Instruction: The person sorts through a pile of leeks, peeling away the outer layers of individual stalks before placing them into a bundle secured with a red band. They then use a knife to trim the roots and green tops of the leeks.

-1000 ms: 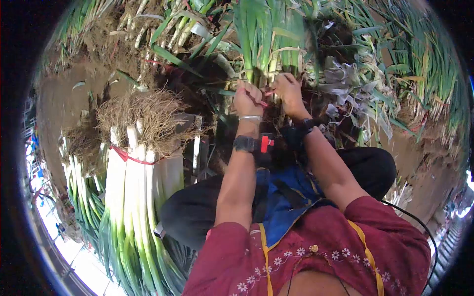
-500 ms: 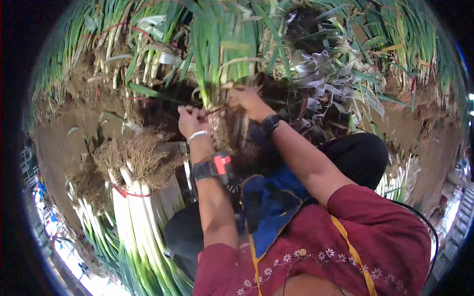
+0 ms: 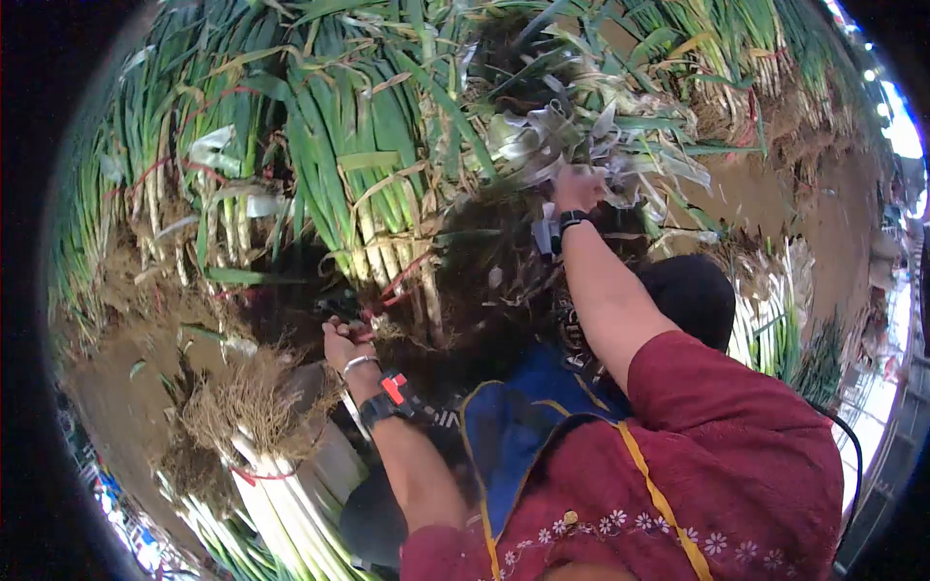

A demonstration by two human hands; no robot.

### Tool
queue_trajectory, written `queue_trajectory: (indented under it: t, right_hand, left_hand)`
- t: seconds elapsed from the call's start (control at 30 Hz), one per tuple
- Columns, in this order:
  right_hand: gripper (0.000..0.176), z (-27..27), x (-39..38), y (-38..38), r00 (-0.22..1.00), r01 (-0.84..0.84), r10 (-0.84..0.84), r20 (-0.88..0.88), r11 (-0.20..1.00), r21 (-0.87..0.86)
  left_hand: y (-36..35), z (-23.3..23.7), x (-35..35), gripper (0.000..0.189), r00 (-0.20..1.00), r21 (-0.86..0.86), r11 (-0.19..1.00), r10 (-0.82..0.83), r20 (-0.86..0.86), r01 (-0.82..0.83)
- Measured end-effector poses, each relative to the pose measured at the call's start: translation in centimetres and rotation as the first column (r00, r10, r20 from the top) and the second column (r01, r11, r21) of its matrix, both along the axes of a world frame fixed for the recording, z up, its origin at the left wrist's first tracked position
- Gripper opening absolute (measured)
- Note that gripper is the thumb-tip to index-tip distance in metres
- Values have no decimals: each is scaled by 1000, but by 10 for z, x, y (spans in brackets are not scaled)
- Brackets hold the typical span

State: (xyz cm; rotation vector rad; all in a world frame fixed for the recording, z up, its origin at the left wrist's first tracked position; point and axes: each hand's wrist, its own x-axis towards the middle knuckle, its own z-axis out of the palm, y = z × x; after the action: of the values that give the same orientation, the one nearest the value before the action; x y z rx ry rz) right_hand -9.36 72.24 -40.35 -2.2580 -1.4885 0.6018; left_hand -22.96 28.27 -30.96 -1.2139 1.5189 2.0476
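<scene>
A bundle of leeks leans in front of me, green tops away and roots toward me. A red tie runs round its lower white stalks. My left hand is beside the bundle's root end, fingers curled in; what they hold, if anything, I cannot make out. My right hand is away from the bundle, over a heap of pale stripped leaves. Its fingers are smeared by motion.
At my left, a tied bundle of thick white leeks lies with its roots pointing away. More leeks stand along the far left, others at the far right. White stalks lie beyond my right knee. Brown ground shows at right.
My right hand has left the leek bundle and moved right to the heap of stripped leaves. My left hand has come down and away from the stalks. The view has shifted.
</scene>
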Motion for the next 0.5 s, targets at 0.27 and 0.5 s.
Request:
queue_trajectory:
  t: [0.27, 0.5]
  right_hand:
    - [65, -23, -26, 89, 416, -871, 908, 56, 415, -262]
    - [44, 172, -145, 177, 484, -840, 830, 276, 353, 411]
  left_hand:
    - [33, -43, 20, 11, 991, 62, 990, -127, 47, 124]
    - [48, -20, 13, 9, 980, 9, 980, -198, 27, 197]
